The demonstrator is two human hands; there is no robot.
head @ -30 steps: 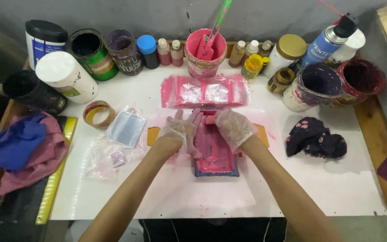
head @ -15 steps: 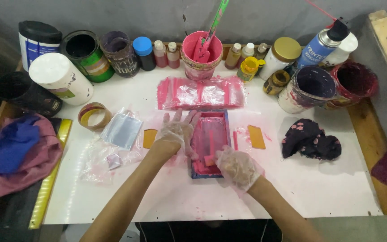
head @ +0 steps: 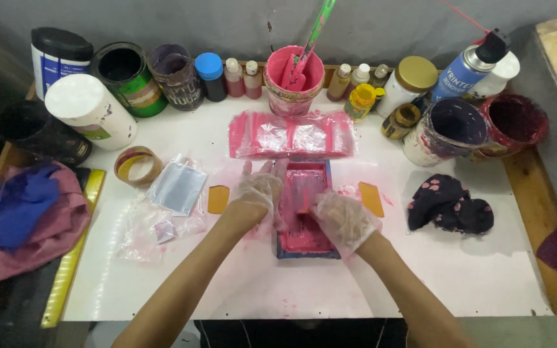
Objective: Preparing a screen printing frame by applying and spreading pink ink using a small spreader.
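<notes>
One pink-smeared printing frame [head: 306,209] at table centre. Gloved left hand [head: 259,193], fingers spread, presses its 9 o'clock edge. Gloved right hand [head: 343,219] curls over a squeegee at 3 o'clock; grip unclear. Two orange scrapers [head: 218,199] [head: 371,198] flank the frame. One pink bucket [head: 293,82] at 12 o'clock.

— Room near the white tabletop [head: 240,290]'s front edge?
— Bare across the front strip, both sides of the forearms.
— Behind the pink-smeared rectangular tray [head: 304,212]?
— Blocked: crumpled pink-stained plastic sheet [head: 291,134] just beyond, then the pink paint bucket [head: 293,84] and a row of small bottles and jars along the wall.
— Left?
— Cluttered: orange card [head: 218,198], clear plastic bags [head: 175,190], brown tape roll [head: 137,165].
— Right?
— Narrow gap only, between a second orange card [head: 371,198] and the dark spotted rag [head: 449,205]; open white surface below that rag.
</notes>
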